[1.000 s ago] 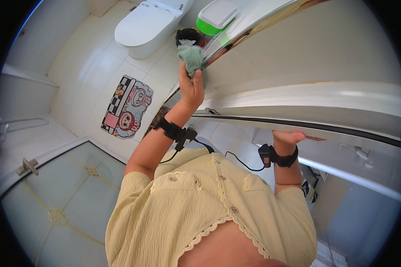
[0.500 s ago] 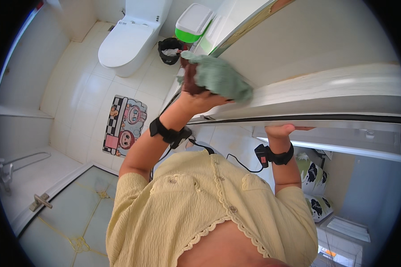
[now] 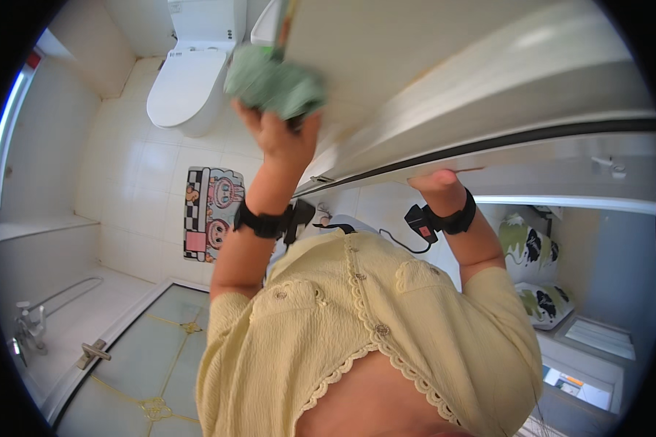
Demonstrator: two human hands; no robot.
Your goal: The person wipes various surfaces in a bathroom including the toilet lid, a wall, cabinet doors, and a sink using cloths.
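My left hand (image 3: 277, 135) is closed round a crumpled green cloth (image 3: 273, 80). It is raised at the left edge of a large pale door-like panel (image 3: 386, 65), and the cloth covers part of that edge. Motion blurs the cloth a little. Lower on the right, my right hand (image 3: 439, 183) is at the panel's white lower edge, below a long black strip (image 3: 481, 149). Its thumb side shows, while most of the fingers are hidden, so I cannot tell how they are bent. Black devices are strapped to both wrists.
A white toilet (image 3: 189, 87) stands at the far left, with a cartoon mat (image 3: 215, 211) on the tiled floor nearer me. A glass door with a metal handle (image 3: 93, 353) is at the lower left. Patterned packages (image 3: 536, 240) are at the right.
My left hand has moved up and left with the green cloth, toward the panel's left edge. My right hand has shifted slightly left and up against the panel. The whole view has turned a little.
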